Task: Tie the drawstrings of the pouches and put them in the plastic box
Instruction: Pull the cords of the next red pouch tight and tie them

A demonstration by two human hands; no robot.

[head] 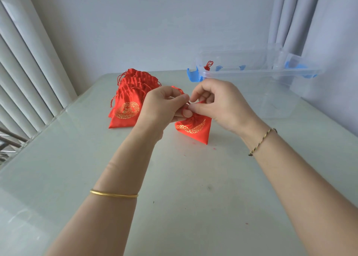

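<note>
Both hands meet over the middle of the pale glass-topped table (174, 197). The left hand (164, 108) and the right hand (219, 104) have their fingers curled in, fingertips together, pinching the red drawstring (201, 101) at the gathered mouth of a red pouch (193, 128) with a gold pattern. The pouch hangs below the fingers, tilted, its lower corner down at the tabletop; whether it touches I cannot tell.

Just left of the hands, a little farther off, lies a pile of red pouches (129, 100), overlapping, with loose strings trailing from their tops. At the far right stands the clear plastic box (251, 75) with blue latches, open at the top; the red knotted top of another pouch (208, 65) shows inside at its left end.

A gold bangle (114, 194) circles the left wrist and a braided bracelet (262, 141) the right. Pale curtains (29, 71) hang along the left side.
</note>
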